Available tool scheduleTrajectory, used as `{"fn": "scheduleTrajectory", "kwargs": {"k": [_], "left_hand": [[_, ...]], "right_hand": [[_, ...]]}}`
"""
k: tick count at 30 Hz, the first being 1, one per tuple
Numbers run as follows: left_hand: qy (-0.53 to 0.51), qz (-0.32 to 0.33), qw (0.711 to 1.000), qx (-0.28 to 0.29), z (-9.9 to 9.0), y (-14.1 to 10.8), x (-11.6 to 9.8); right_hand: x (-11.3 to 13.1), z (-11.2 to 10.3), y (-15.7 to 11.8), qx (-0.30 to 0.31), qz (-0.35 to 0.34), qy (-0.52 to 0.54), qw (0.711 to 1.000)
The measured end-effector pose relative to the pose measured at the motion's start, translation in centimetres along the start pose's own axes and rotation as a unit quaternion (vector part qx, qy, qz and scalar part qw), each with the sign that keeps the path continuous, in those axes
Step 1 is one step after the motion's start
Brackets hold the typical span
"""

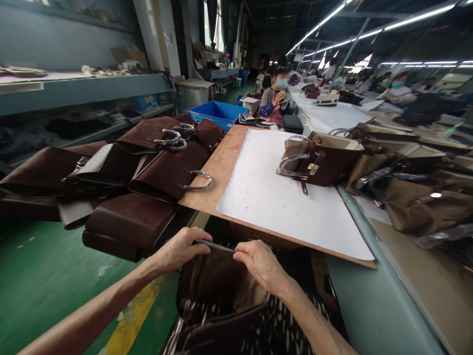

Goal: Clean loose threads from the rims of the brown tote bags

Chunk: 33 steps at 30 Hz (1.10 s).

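A dark brown handbag [218, 278] rests on my lap, its mouth turned up toward me and its lining partly visible. My left hand [186, 249] pinches the far rim of the bag between thumb and fingers. A short way to the right along that same edge, my right hand [260, 261] grips it too. Between the two hands the rim is stretched fairly straight. Past them on the white sheet [258, 182] lies another brown handbag [325, 158], with a wrapped handle and a metal clasp; neither hand touches it.
Brown bags [162, 172] are piled at the left beside the wooden board [201, 190]. More bags [417, 197] crowd the table at right. A blue bin [218, 112] stands behind the board, and a masked co-worker [273, 101] sits further back. Shelving [92, 91] lines the left wall.
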<state>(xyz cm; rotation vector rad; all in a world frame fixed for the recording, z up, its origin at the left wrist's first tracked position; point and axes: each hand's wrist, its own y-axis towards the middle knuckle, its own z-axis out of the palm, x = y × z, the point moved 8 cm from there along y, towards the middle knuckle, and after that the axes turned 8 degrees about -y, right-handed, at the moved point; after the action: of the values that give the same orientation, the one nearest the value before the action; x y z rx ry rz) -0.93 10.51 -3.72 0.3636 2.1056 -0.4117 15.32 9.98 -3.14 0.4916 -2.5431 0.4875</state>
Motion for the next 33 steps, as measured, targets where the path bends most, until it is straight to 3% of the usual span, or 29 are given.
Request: {"fn": "scheduleTrajectory", "kwargs": {"k": [3,9,13,24,33], "left_hand": [[-0.054,-0.067,0.996,0.021,0.4,0.0,1.3],[-0.120,-0.103,0.986,0.051,1.3,-0.3,2.4],[-0.173,-0.116,0.977,0.041,1.6,-0.5,3.0],[-0.186,-0.110,0.976,-0.009,1.8,-0.9,2.1],[-0.186,-0.128,0.974,-0.012,2.1,-1.1,1.6]], "right_hand": [[-0.5,0.0,0.0,0.010,0.003,0.012,1.000],[-1.1,0.2,0.1,0.029,0.031,0.037,0.998],[-1.0,0.3,0.2,0.023,0.021,0.037,0.999],[-1.2,0.3,0.1,0.003,0.004,-0.021,1.000],[1.4,-0.3,0.5,0.001,-0.054,-0.078,0.995]]}}
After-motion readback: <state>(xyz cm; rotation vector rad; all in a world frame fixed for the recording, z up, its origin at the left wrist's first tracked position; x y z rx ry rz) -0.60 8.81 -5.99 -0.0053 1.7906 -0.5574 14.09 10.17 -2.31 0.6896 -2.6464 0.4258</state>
